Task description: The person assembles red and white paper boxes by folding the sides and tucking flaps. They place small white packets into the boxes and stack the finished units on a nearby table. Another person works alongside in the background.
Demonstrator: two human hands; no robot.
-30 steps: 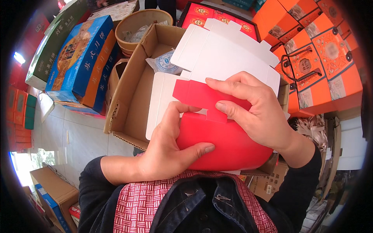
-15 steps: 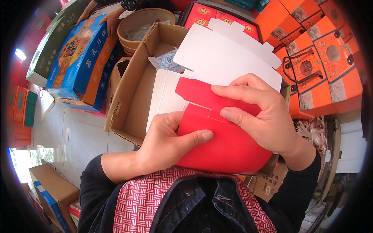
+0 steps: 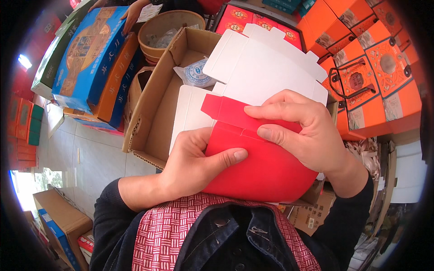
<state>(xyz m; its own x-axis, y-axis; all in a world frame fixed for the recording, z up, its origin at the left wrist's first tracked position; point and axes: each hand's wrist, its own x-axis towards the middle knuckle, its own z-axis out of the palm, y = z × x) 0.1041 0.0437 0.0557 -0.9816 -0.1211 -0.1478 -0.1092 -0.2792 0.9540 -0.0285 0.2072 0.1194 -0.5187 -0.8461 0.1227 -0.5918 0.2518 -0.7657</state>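
Note:
Both hands hold a red folding carton [image 3: 262, 174] close to my body. My left hand [image 3: 192, 156] grips its left side, thumb flat on the red face and fingers hidden behind. My right hand [image 3: 305, 131] pinches the upper flap between thumb and forefinger, beside a fold line and slit. That flap's left end sticks out, bent up from the panel. Behind it lies a white cut cardboard blank [image 3: 266, 63] with tabs along its edges; whether it joins the red carton I cannot tell.
A brown cardboard tray [image 3: 151, 104] holds a white packet with blue print [image 3: 196, 72]. Farther left, another person's hand [image 3: 133, 16] touches a blue box [image 3: 86, 54]. A round tub [image 3: 169, 29] stands at the back. Orange gift boxes [image 3: 386, 63] are stacked right.
The upper red flap has tilted slightly, its left end shifting a little left and down. The other person's blue box has shifted and tipped. My grip stays the same.

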